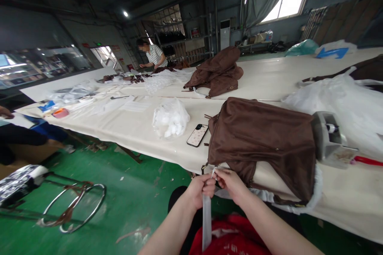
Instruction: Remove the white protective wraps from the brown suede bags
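Observation:
My left hand [201,191] and my right hand [230,182] meet just below the table edge, both pinched on the top of a white strip [206,223] that hangs down over my lap. The strip's upper end sits at the lower left corner of a brown jacket [263,139] lying folded on the cream table [131,123]. A white lining edge [314,191] shows under the jacket's near right side.
A phone [197,135] lies left of the jacket, beside a crumpled clear bag [170,118]. A grey tape dispenser [329,137] stands at the jacket's right. Another brown jacket [217,72] lies farther back. A person in a striped shirt [155,56] works at the far end. A metal stool frame [72,207] rests on the green floor.

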Available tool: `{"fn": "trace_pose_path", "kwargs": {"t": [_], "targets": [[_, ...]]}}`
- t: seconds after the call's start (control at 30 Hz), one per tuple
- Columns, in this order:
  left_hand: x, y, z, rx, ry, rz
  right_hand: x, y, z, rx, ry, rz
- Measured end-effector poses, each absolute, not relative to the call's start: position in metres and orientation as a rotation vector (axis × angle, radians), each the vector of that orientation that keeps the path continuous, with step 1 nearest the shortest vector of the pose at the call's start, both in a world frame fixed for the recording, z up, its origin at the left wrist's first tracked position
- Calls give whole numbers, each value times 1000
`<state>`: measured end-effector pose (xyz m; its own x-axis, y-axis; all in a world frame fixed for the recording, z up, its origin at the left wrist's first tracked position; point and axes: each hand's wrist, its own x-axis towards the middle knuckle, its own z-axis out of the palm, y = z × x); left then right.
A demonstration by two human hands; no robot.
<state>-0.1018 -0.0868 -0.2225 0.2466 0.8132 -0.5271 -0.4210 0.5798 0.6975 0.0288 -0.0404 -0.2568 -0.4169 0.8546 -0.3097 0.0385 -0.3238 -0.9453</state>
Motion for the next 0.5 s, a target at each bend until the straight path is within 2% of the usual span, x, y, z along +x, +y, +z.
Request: {"fn": "trace_pose_path", "kwargs": {"t": [0.23,0.4,0.5], "targets": [[-126,-91,-210,638,995,717,36,-45,-244,-1108,-1107,1864],[-176,-55,-181,1000,1330,910,68,-35,-219,-1090,-1208,1806],[-180,-21,-179,1082,1532,959,92,-29,-206,-1198,-1381,1653]]}}
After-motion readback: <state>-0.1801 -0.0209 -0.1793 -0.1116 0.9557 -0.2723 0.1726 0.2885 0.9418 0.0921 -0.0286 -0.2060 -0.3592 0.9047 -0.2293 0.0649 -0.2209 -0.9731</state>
